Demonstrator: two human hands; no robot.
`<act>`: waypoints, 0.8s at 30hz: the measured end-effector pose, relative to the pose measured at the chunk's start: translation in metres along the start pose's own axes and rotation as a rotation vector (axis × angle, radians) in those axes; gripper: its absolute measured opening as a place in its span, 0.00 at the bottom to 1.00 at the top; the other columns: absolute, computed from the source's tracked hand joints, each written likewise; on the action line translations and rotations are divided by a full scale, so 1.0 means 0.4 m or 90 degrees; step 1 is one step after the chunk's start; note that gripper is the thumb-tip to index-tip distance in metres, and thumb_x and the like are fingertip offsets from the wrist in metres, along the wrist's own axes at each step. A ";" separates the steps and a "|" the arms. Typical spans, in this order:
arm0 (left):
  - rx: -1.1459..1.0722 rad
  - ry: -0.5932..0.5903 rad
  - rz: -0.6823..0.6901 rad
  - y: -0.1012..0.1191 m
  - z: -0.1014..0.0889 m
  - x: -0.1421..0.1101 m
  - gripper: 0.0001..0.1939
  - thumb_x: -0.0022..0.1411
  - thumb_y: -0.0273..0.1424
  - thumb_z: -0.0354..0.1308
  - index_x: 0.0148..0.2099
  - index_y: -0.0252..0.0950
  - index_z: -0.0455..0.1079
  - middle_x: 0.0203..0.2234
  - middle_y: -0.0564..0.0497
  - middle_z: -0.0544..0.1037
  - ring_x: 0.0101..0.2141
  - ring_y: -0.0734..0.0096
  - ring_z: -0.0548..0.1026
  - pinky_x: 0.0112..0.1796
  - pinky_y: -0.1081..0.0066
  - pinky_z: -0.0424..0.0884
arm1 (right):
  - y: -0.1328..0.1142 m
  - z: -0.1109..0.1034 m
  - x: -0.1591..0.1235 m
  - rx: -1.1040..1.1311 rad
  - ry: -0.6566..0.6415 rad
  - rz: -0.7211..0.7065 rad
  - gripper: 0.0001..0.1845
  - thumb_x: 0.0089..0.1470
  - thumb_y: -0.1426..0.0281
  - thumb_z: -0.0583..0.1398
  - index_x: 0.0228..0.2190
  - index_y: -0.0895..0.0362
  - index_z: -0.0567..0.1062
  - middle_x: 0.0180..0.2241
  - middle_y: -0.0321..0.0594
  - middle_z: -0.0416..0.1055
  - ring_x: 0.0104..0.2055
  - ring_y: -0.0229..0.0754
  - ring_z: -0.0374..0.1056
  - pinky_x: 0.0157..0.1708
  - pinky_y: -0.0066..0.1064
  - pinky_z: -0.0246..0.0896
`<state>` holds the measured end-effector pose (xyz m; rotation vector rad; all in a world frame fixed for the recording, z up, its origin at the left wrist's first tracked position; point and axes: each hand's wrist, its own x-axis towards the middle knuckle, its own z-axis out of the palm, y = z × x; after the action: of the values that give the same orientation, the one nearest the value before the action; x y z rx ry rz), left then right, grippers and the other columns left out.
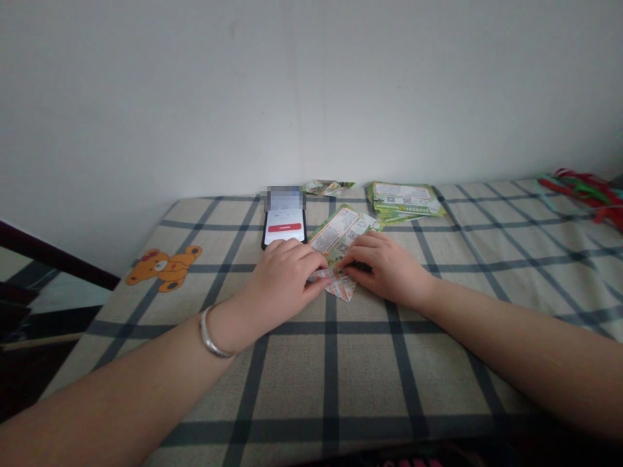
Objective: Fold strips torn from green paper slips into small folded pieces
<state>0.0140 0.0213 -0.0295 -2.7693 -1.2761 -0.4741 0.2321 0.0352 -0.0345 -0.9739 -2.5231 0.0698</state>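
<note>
A green and white printed paper sheet lies on the checked tablecloth, its near end folded over. My left hand, with a silver bracelet on the wrist, pinches the folded near corner of the sheet. My right hand presses its curled fingers down on the same sheet from the right. Both hands touch the paper and almost meet over the fold. Just beyond my left hand lies a phone with its screen lit.
A stack of similar green sheets lies at the back by the wall, with a crumpled piece to its left. Red and green ribbons sit far right. An orange bear print marks the cloth on the left.
</note>
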 end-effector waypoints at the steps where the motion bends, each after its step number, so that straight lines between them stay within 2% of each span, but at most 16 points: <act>1: 0.011 0.000 0.000 0.001 -0.002 -0.002 0.11 0.61 0.39 0.60 0.38 0.37 0.72 0.33 0.50 0.76 0.39 0.59 0.71 0.41 0.60 0.64 | 0.000 0.000 0.000 -0.004 0.000 0.003 0.06 0.57 0.71 0.59 0.33 0.57 0.77 0.33 0.40 0.72 0.39 0.42 0.65 0.40 0.33 0.57; 5: 0.025 0.012 -0.012 0.004 -0.004 -0.008 0.12 0.60 0.40 0.60 0.38 0.36 0.71 0.33 0.49 0.75 0.39 0.58 0.71 0.41 0.59 0.64 | -0.002 -0.001 -0.002 -0.011 0.003 0.021 0.05 0.56 0.73 0.59 0.30 0.58 0.75 0.32 0.40 0.72 0.37 0.41 0.65 0.37 0.31 0.56; 10: 0.003 0.018 -0.051 -0.003 -0.001 -0.002 0.08 0.61 0.36 0.60 0.38 0.36 0.72 0.34 0.49 0.76 0.40 0.59 0.71 0.42 0.59 0.64 | -0.006 0.000 -0.009 -0.026 0.011 0.047 0.06 0.57 0.71 0.58 0.29 0.59 0.74 0.31 0.40 0.71 0.34 0.39 0.64 0.34 0.29 0.55; 16: -0.014 0.033 -0.029 -0.015 0.007 0.003 0.07 0.60 0.35 0.60 0.37 0.36 0.72 0.35 0.49 0.76 0.39 0.61 0.71 0.43 0.61 0.65 | -0.006 0.001 -0.010 -0.041 0.009 0.058 0.06 0.57 0.71 0.58 0.29 0.58 0.74 0.31 0.40 0.71 0.33 0.39 0.63 0.32 0.29 0.54; 20: -0.024 0.040 -0.026 -0.017 0.012 0.005 0.06 0.61 0.34 0.60 0.35 0.36 0.71 0.31 0.51 0.76 0.37 0.63 0.71 0.40 0.62 0.65 | -0.003 0.002 -0.006 -0.019 0.007 0.038 0.05 0.56 0.72 0.58 0.30 0.58 0.75 0.32 0.40 0.71 0.35 0.39 0.64 0.34 0.29 0.55; 24: -0.034 0.047 -0.017 -0.017 0.013 0.006 0.06 0.60 0.34 0.61 0.35 0.36 0.71 0.31 0.51 0.76 0.37 0.63 0.71 0.41 0.62 0.65 | 0.001 0.004 -0.004 0.006 -0.008 0.020 0.09 0.58 0.66 0.59 0.33 0.58 0.77 0.33 0.41 0.72 0.38 0.41 0.66 0.38 0.31 0.57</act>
<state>0.0116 0.0286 -0.0341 -2.7520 -1.3054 -0.6151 0.2326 0.0345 -0.0366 -1.0118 -2.5168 0.0978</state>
